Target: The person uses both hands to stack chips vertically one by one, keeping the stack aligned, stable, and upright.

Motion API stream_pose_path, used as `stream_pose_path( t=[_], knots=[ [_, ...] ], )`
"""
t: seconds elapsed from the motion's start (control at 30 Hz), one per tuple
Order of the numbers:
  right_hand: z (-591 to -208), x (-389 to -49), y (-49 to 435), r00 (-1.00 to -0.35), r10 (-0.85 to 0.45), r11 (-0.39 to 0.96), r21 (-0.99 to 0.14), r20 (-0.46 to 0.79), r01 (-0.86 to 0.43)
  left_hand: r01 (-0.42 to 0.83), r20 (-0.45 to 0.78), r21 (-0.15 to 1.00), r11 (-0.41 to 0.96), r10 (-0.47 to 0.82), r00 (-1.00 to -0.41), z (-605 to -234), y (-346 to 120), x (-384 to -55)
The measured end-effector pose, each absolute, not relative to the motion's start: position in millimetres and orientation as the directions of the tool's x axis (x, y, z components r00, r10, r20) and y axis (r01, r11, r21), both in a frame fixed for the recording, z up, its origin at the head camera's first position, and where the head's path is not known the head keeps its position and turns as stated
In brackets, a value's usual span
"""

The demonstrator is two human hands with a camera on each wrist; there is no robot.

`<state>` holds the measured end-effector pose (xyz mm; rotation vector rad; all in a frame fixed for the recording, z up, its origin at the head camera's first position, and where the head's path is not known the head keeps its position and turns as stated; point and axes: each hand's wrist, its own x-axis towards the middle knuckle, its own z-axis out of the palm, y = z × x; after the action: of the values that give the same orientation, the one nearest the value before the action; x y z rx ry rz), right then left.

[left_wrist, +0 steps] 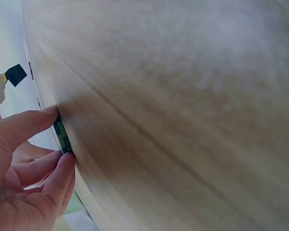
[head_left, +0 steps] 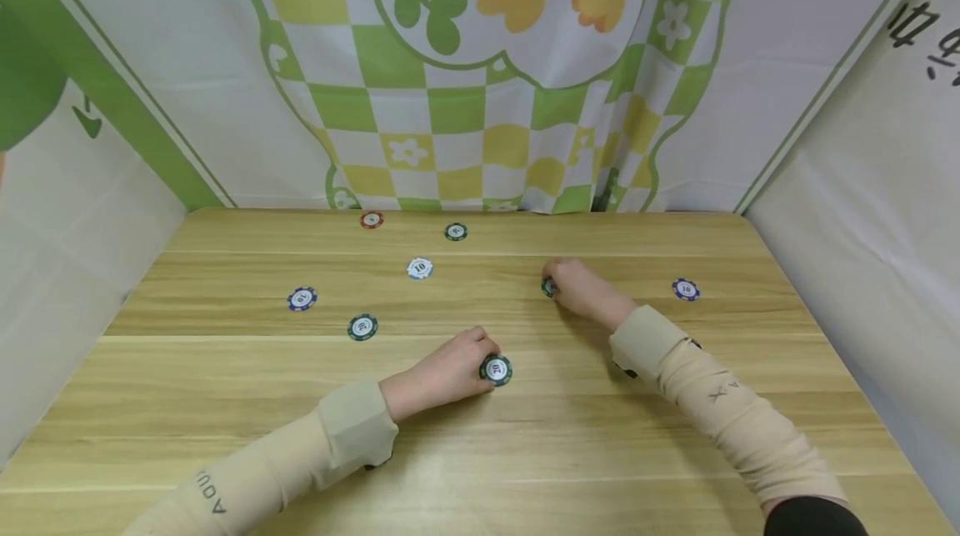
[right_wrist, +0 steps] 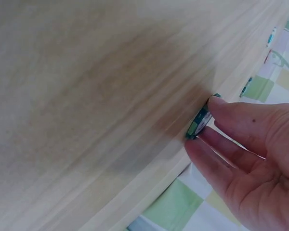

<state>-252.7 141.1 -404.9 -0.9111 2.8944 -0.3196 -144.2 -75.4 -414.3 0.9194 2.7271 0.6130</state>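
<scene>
In the head view, my left hand (head_left: 450, 369) pinches a dark green poker chip (head_left: 496, 369) marked 20, at the near middle of the table. Thumb and fingertips grip its rim close over the wood, and its edge (left_wrist: 62, 134) looks thick and layered in the left wrist view. Farther back and to the right, my right hand (head_left: 588, 290) holds another green poker chip (head_left: 550, 287), partly hidden by the fingers. The right wrist view shows this chip (right_wrist: 201, 119) tilted, its lower edge right at the tabletop, between thumb and fingertips.
Around the wooden table (head_left: 225, 403) lie a red chip (head_left: 372, 220), two green chips, one at the back (head_left: 456, 232) and one nearer (head_left: 362, 327), a white chip (head_left: 420, 268), and blue chips at left (head_left: 302, 298) and right (head_left: 686, 289). A checkered curtain (head_left: 480, 119) hangs behind.
</scene>
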Motion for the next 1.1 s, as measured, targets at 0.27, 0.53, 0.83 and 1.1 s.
stream_pose_path(
  t=[0.27,0.53,0.83,1.1],
  knots=[
    [-399,-243,142,-0.810,-0.580,0.805,-0.214,-0.091,-0.553,0.524,-0.062,0.452,0.722,0.611,-0.789,-416,-75,-145],
    [-395,-239,145,-0.817,-0.565,0.800,-0.314,-0.111,-0.511,0.526,-0.061,0.445,0.725,0.610,-0.790,-417,-75,-145],
    [-390,-239,149,-0.855,-0.499,0.803,-0.448,-0.143,-0.393,0.537,-0.046,0.440,0.720,0.615,-0.787,-415,-75,-144],
    [-388,-236,150,-0.864,-0.441,0.805,-0.533,-0.244,-0.260,0.543,-0.037,0.445,0.712,0.621,-0.783,-416,-76,-144]
  ],
)
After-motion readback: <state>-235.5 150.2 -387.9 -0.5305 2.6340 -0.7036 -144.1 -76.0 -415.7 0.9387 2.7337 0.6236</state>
